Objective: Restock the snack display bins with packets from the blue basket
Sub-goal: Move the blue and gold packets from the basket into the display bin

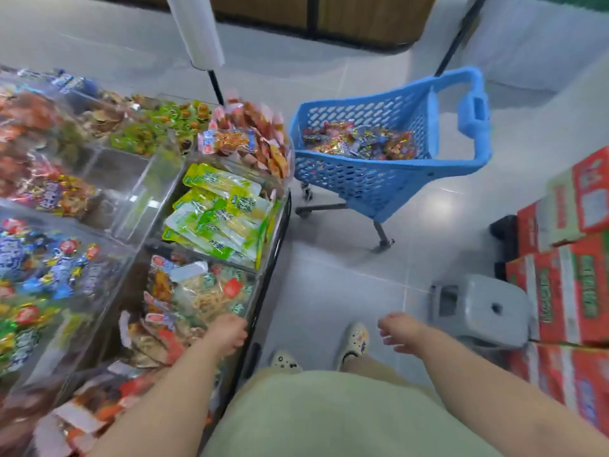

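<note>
Two bare hands low in view. Left hand at 7 o'clock, down at the front wall of a clear snack display bin, fingers curled downward against blurred packets; cannot tell whether gripping anything. Right hand at 5 o'clock, over the grey floor tiles, fingers loosely bent, holding nothing.

At 1 o'clock, well apart from both hands: blue basket, perforated plastic, raised on a dark wheeled frame, tall looped handle at its far right end, standing just beside the display's far corner. Inside, covering only the bottom: heap of small packets, red, yellow and blue wrappers, print too small to read.

From 8 to 11 o'clock: more such bins in rows, one packed with green-and-yellow packets, the next beyond it heaped with red-orange packets.

At 3 to 4 o'clock: stacked red cartons, grey step stool just beside them. At 6 o'clock: white clogs on the tiles.
</note>
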`<action>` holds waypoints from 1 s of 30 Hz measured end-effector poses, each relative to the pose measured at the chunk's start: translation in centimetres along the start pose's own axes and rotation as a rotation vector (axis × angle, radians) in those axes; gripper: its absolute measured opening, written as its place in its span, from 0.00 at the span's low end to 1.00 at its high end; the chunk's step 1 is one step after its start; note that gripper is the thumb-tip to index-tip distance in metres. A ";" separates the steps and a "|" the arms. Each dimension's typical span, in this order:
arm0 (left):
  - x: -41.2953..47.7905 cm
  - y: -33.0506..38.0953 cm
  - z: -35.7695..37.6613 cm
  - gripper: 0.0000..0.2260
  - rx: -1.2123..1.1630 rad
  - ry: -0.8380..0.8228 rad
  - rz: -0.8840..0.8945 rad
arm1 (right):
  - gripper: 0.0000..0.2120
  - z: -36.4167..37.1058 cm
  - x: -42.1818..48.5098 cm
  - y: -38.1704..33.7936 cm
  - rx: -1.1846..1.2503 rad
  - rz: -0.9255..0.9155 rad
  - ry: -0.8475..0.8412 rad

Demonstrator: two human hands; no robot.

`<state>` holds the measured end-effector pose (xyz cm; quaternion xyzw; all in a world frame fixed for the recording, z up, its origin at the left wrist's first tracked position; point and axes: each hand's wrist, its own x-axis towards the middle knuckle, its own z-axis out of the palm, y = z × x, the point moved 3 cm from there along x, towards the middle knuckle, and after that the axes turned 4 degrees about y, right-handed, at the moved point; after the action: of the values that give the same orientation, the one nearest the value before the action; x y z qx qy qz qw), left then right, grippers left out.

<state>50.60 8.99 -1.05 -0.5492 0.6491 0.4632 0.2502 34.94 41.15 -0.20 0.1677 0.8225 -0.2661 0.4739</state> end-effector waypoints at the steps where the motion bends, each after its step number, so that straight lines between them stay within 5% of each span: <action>1: 0.2 0.0 1.1 0.08 0.031 -0.024 -0.020 | 0.06 -0.8 0.2 2.4 0.022 0.051 0.010; 6: 0.1 2.8 7.0 0.13 0.142 -0.102 -0.038 | 0.13 -4.4 0.1 10.5 0.125 0.204 0.049; 9: 0.2 6.5 9.6 0.11 0.218 -0.046 0.099 | 0.14 -6.7 0.9 11.1 0.205 0.216 0.045; 13: 1.1 10.2 11.9 0.10 0.227 -0.001 0.252 | 0.15 -11.5 3.3 8.3 0.256 0.127 0.172; 22: 4.2 15.2 11.2 0.09 0.095 0.073 0.178 | 0.11 -12.9 5.4 3.6 0.218 0.135 0.013; 27: 6.6 23.7 10.4 0.13 0.250 -0.063 0.235 | 0.12 -13.6 7.8 -1.1 0.119 0.203 -0.086; 30: 8.7 29.9 8.7 0.13 0.357 -0.154 0.274 | 0.09 -15.3 9.7 -6.4 0.305 0.205 -0.018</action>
<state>18.36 11.48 -2.44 -0.3659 0.7682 0.4111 0.3271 16.19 45.40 -0.59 0.3182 0.7469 -0.3393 0.4752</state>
